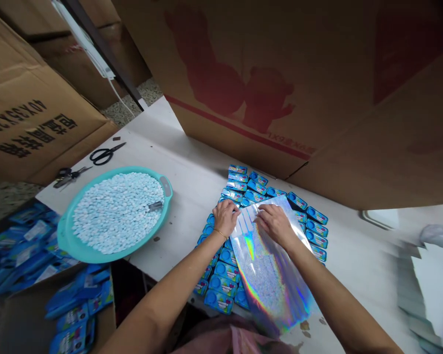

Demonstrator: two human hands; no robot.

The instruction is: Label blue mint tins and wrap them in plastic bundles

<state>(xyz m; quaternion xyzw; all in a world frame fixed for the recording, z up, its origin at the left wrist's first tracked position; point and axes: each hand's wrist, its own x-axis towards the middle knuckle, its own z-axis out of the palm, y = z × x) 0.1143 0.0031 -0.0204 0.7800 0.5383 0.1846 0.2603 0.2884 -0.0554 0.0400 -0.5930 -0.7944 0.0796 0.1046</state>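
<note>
A shiny holographic sheet [269, 265] lies slanted over rows of small blue tins [223, 285] with printed lids. At the sheet's upper left edge is my left hand [226, 218], its fingers bent and close together; whatever is between them is too small to make out. My right hand [275, 223] rests on the upper part of the sheet, fingers curled and pinching at its surface. Several tins around the top of the sheet carry shiny strips on their lids. The sheet hides the tins beneath it.
To the left stands a teal basin [166, 206] full of pale blue pellets, with a clear scoop [155, 206] in it. Black scissors [107, 154] and snips [72, 176] lie behind. A large carton [243, 98] borders the table's back. Blue packages [74, 314] fill boxes below left.
</note>
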